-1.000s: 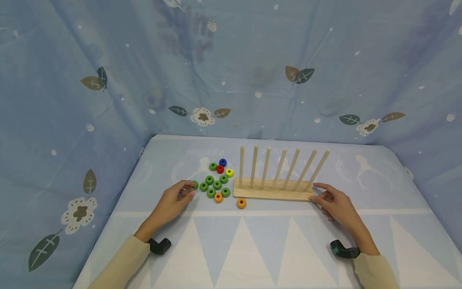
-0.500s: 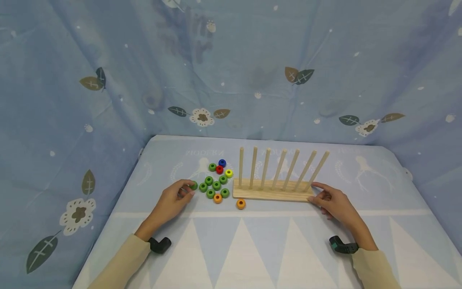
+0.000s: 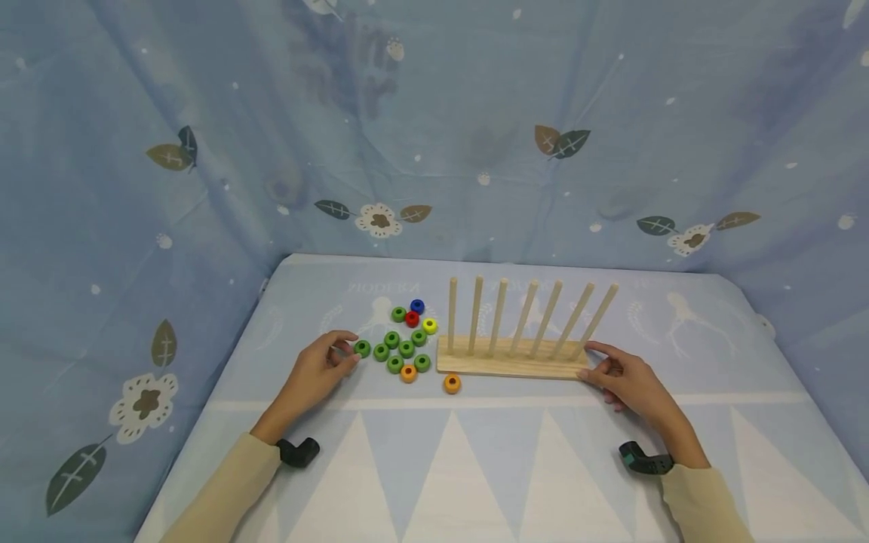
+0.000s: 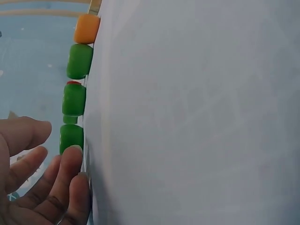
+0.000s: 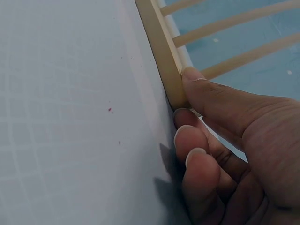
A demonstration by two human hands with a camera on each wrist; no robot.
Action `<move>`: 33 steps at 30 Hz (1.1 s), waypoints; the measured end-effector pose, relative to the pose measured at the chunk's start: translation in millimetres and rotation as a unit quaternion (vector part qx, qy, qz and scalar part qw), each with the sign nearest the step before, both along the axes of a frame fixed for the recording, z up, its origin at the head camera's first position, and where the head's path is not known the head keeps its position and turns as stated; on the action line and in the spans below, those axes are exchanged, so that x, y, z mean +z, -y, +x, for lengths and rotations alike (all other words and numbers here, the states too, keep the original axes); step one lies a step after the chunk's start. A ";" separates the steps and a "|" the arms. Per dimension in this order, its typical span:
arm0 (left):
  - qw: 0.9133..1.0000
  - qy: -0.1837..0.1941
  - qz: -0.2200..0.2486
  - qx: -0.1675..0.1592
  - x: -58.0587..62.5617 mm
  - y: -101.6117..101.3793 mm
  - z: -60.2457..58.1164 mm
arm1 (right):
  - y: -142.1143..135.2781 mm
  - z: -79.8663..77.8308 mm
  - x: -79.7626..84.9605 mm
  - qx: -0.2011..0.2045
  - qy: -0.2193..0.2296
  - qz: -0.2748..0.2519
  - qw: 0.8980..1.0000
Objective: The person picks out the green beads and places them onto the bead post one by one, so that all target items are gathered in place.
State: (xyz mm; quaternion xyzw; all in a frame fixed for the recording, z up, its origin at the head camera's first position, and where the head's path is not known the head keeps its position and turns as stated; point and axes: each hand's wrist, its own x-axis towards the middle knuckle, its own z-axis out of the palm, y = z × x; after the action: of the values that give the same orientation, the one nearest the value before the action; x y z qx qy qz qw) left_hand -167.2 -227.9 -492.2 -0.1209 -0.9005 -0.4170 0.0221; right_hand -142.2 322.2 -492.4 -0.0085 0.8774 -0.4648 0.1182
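My left hand (image 3: 320, 369) rests at the left end of a group of ring beads, thumb and fingers spread apart. Its fingertips are right at the outermost green bead (image 3: 363, 348), which shows as a green block (image 4: 71, 137) above a fingertip in the left wrist view. A wooden peg rack (image 3: 511, 365) lies to the right of the beads, with several bare upright pegs (image 3: 498, 317). My right hand (image 3: 627, 382) grips the right end of its base (image 5: 165, 65), thumb on top and fingers at the end.
More green beads (image 3: 406, 349) lie on the table (image 3: 505, 467) beside a blue (image 3: 417, 307), a red (image 3: 412, 319) and a yellow bead (image 3: 430, 326). One orange bead (image 3: 408, 373) sits at their front; another orange bead (image 3: 452, 384) lies before the rack. A patterned curtain (image 3: 475, 113) hangs behind.
My left hand has drawn slightly left and its fingers have parted, so the outermost green bead shows more fully. My right hand keeps its place on the rack.
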 end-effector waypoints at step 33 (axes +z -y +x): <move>0.995 0.091 -0.048 0.005 6.8 -7.2 -17.8 | -0.6 2.7 -1.0 -0.002 -0.003 -0.025 1.000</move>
State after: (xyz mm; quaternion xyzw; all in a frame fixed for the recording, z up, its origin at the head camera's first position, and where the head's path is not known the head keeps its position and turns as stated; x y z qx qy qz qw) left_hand -184.9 -220.7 -485.4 -0.0791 -0.9184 -0.3825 -0.0638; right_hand -139.6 322.8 -493.4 -0.0109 0.8660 -0.4868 0.1140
